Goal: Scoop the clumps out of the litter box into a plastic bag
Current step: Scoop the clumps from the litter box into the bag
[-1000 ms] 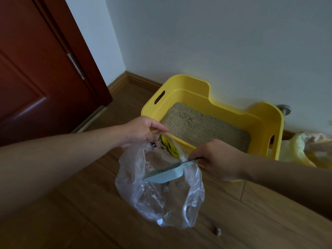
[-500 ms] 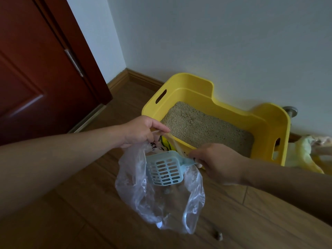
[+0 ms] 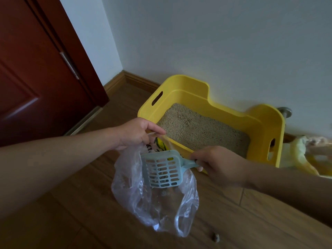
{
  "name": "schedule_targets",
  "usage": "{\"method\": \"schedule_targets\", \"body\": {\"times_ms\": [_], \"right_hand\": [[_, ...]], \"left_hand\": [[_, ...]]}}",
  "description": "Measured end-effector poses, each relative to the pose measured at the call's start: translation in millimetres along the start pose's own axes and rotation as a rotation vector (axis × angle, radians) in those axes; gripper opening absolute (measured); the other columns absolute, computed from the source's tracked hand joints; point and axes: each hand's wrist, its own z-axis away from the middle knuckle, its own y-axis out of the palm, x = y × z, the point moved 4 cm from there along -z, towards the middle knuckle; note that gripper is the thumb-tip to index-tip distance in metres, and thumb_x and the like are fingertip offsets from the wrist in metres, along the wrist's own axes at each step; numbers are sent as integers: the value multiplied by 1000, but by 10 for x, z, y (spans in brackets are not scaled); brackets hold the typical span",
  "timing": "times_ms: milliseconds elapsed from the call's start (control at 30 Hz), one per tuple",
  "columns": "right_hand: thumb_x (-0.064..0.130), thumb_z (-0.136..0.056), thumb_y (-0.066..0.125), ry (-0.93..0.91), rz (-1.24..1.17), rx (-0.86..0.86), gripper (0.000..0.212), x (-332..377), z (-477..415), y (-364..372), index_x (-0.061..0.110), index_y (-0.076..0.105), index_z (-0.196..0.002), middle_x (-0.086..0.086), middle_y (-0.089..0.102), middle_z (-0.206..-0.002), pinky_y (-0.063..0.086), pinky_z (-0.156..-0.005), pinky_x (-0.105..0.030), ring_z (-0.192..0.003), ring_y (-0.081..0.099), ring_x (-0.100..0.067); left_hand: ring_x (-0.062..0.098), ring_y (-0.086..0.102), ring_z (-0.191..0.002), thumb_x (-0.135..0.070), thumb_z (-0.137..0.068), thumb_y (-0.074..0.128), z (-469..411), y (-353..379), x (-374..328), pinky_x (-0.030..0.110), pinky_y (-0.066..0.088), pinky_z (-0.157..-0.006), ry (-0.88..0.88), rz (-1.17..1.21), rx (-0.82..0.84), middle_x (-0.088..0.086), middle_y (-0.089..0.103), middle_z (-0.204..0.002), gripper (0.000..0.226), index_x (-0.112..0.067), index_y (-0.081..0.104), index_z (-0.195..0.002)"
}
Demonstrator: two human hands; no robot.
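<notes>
Judged as the emptying step: found scoop point(image 3: 162, 168) tilted inside the mouth of bag point(image 3: 152, 209), slotted face turned up toward the viewer. Observed right hand point(image 3: 218, 165) gripping the scoop's handle, fingers curled round it. Observed left hand point(image 3: 133, 133) pinching the bag's far rim between thumb and fingers, keeping the mouth spread. Located bag hanging from that pinch just near of the box point(image 3: 264, 123), against its near-left corner. Noted a few dark clumps point(image 3: 163, 192) low in the bag; through the slots and plastic, cannot tell whether anything clings to the scoop.

Orientation: recorded the scoop's long axis running from the handle at right, beside the box's near wall, down and leftward to the blade edge inside the bag. Handle end higher; blade pointing down-left.

Next move, as judged: calls for lifting the scoop clear without snagging the plastic, carrying it right and far over the box wall, then sifting the litter point(image 3: 197, 130) for further clumps. Also noted one stray clump point(image 3: 216, 237) on the floor point(image 3: 89, 221), near-right of the bag; calls for pickup.
</notes>
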Motion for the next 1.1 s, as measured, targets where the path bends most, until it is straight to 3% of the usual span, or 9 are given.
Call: {"method": "schedule_targets", "body": {"times_ms": [167,233,433,500,633,800,967,1100], "right_hand": [[16,-94,53,40,-147,-116,17,-87,113,-144,25,66,-99,12,64,-86,44,-69,-25,-79,56,-6],[11,-92,59,49,-170,-146,17,-107,161,-186,25,67,-97,13,64,-87,44,-68,-22,-79,57,-5],[12,-86,67,106,-194,-178,25,-163,267,-220,29,63,-104,12,66,-95,51,-76,-39,-86,61,-10],[13,-86,69,106,-169,-193,28,-157,307,-246,27,66,-110,13,66,-98,51,-77,-32,-88,60,-7],[12,-86,71,134,-143,-211,28,-169,368,-362,25,70,-111,14,63,-97,46,-74,-22,-86,57,-4],[9,-88,67,327,-102,-298,26,-431,440,-613,25,70,-108,15,63,-95,45,-71,-21,-85,57,-3],[13,-89,55,647,149,-118,22,-825,491,-635,22,73,-97,4,68,-79,52,-61,-28,-72,61,-13],[22,-91,56,736,233,46,17,-999,492,-463,19,70,-82,2,65,-72,50,-51,-24,-64,61,-12]], "left_hand": [[10,68,-104,32,-76,46,-8,1,-23,22,54,-86,-9,18,-13,13,69,-117,60,-15,71,-104],[14,70,-95,32,-77,45,-7,-9,-45,21,58,-79,-22,20,-17,13,69,-115,60,-15,70,-105],[15,71,-78,31,-78,44,26,4,-100,24,59,-67,-40,41,-18,14,72,-105,59,-14,70,-105],[11,70,-74,30,-79,46,39,16,-103,22,56,-64,-37,30,-19,13,72,-105,57,-14,70,-104],[15,70,-92,29,-79,48,54,32,-109,22,58,-73,-33,37,-38,10,73,-105,55,-15,72,-102],[17,71,-79,32,-76,44,59,40,-104,22,58,-69,-45,33,-46,12,74,-97,59,-12,71,-105],[38,67,-102,31,-77,46,43,27,-88,30,58,-82,-52,19,-36,22,71,-109,58,-12,71,-106],[38,65,-110,32,-78,43,2,23,-113,26,58,-80,-56,26,-35,22,69,-114,57,-9,70,-108]]}}
